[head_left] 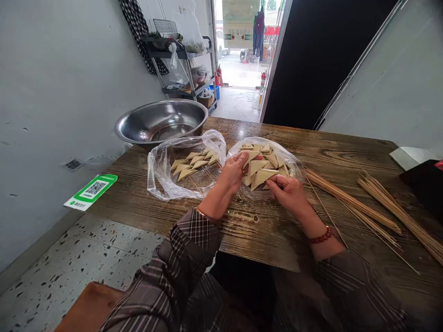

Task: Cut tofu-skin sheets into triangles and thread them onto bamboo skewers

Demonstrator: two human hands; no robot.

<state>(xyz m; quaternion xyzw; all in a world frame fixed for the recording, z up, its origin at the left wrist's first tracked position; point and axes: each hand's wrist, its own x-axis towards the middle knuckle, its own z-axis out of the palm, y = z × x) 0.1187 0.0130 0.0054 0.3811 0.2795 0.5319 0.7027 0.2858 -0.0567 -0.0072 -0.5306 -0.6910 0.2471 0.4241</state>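
Observation:
My left hand (233, 174) pinches a beige triangular piece (250, 157) between thumb and fingers, over the right-hand plastic bag. My right hand (289, 190) is closed at the thumb and fingers on the corner of another flat beige triangle (263, 177) at the front of the pile. Many more such triangles (273, 159) lie heaped in this clear plastic bag (296, 166). To the left, a second clear plastic bag (157, 173) is spread on the table, with overlapping triangles (194, 161) on it and thin sticks showing at their near side.
Bundles of thin wooden skewers (353, 200) lie right of my right hand, with more skewers (398, 207) farther right. A large steel basin (161, 122) stands at the table's back left. A green-and-white QR card (92, 191) sits by the wall. A loaded cart (187, 55) stands near the doorway.

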